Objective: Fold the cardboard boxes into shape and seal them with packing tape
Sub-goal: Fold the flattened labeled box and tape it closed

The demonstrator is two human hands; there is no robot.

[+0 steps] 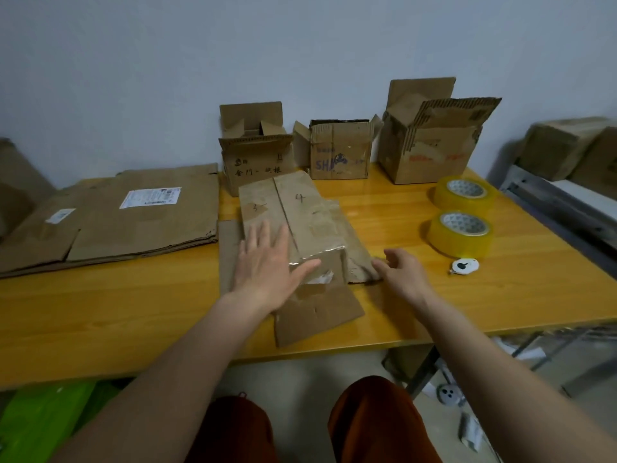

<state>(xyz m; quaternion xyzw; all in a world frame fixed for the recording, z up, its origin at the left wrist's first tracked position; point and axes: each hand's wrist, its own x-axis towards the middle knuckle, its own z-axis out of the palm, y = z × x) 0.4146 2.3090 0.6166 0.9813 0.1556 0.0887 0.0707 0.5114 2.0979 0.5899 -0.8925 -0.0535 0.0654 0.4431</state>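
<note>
Box being worked: I see a partly folded cardboard box lying near the middle of the table, towards its front edge, with a loose flap reaching almost to that edge and old clear tape across its near end.
Left hand: my left hand lies flat on the near left part of the box, fingers straight and spread, pressing down; the thumb runs along the taped fold. It grips nothing.
Right hand: my right hand hovers just right of the box, fingers loosely curled and parted, the fingertips at the box's crumpled right flap; I cannot tell whether they touch it. It holds nothing that I can see.
Flat stock: a stack of flattened cardboard lies on the table's left side, a white label on top.
Opened boxes: three boxes stand along the back edge against the wall, a small box, a middle box with blue print, and a large box nearest the back right corner, all with flaps up.
Tape: two rolls of yellowish packing tape sit near the right edge, one behind the other.
Small tool: a small white round object lies just in front of the nearer roll.
</note>
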